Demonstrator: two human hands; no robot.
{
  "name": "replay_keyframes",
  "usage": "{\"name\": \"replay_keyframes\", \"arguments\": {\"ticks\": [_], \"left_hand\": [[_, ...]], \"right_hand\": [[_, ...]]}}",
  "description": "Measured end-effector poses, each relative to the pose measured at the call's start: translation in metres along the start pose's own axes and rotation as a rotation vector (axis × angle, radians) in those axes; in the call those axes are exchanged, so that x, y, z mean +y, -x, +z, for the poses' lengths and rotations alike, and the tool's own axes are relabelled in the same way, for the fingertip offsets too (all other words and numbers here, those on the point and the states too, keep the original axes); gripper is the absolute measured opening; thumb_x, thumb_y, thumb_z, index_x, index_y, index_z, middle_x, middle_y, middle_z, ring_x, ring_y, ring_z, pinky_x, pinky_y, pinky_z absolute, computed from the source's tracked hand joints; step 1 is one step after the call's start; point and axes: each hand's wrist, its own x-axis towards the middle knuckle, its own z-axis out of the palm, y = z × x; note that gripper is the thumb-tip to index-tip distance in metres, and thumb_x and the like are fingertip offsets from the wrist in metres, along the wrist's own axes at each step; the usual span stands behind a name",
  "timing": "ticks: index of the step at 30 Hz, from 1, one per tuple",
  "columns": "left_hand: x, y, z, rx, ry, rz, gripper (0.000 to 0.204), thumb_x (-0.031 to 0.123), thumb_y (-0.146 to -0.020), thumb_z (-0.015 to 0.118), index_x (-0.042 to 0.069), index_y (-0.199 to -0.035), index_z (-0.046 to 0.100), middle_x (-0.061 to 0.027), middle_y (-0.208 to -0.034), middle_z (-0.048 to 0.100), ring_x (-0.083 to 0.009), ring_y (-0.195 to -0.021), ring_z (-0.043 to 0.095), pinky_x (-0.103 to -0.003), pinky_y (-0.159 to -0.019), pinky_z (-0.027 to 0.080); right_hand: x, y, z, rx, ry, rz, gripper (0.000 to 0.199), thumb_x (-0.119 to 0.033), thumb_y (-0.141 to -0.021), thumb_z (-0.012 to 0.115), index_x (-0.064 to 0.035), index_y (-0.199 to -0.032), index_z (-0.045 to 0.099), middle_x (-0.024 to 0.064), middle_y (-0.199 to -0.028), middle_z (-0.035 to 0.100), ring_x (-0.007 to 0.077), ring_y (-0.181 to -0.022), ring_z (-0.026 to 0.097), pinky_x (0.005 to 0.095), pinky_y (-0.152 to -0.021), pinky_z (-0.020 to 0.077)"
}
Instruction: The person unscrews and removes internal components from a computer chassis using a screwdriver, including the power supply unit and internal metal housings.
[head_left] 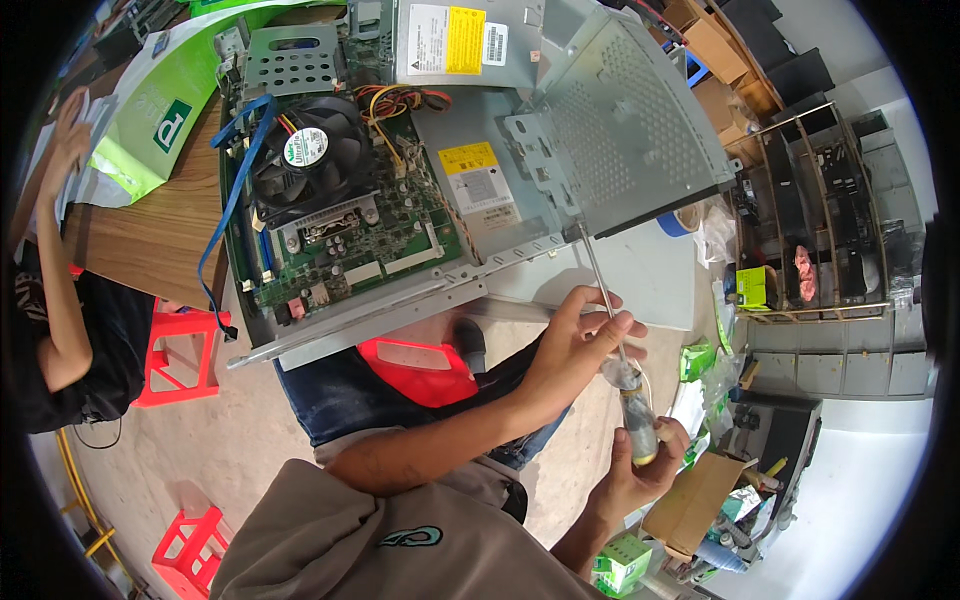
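At the near rim of an open computer case [400, 318] is the tip of one screwdriver [640, 420]. The left hand [585, 345] holds its shaft between thumb and fingers, probably to steady it; the right hand [650, 450] grips the handle's lower end, seemingly for control. The case lies with its inside upward, which leaves the parts reachable. I count two hands, one screwdriver, one case, one fan [305, 165] and two yellow labels [466, 45].
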Motion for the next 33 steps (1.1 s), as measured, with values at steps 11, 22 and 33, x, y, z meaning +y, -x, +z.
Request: {"name": "replay_keyframes", "arguments": {"ticks": [11,22,33], "left_hand": [[-0.003,-0.005,0.007,-0.081,0.077,0.105,0.046,0.029,-0.113,0.047,-0.004,-0.144,0.039,-0.0267,-0.139,0.060,-0.0386,-0.124,0.066,-0.047,-0.107,0.055],[-0.008,-0.003,-0.001,-0.090,-0.018,0.093,0.036,0.025,-0.114,0.046,0.004,-0.142,0.043,-0.0218,-0.133,0.065,-0.0342,-0.116,0.071,-0.044,-0.099,0.058],[-0.003,-0.005,-0.003,-0.087,-0.068,0.079,0.037,0.024,-0.114,0.045,0.001,-0.142,0.042,-0.0247,-0.132,0.065,-0.0372,-0.116,0.071,-0.045,-0.098,0.059]], "right_hand": [[-0.006,0.002,0.005,-0.084,-0.620,0.447,0.090,-0.063,-0.087,0.076,0.0001,-0.142,0.042,0.0190,-0.095,0.065,0.0191,-0.059,0.062,0.0259,-0.047,0.0470],[0.009,0.007,0.011,-0.064,-0.723,0.528,0.059,-0.047,-0.102,0.065,-0.0009,-0.133,0.048,0.0155,-0.093,0.065,0.0154,-0.066,0.061,0.0241,-0.052,0.0470],[0.004,0.005,0.016,-0.071,-0.760,0.541,0.058,-0.045,-0.101,0.066,-0.0007,-0.134,0.048,0.0131,-0.092,0.065,0.0143,-0.067,0.060,0.0235,-0.053,0.0452]]}}
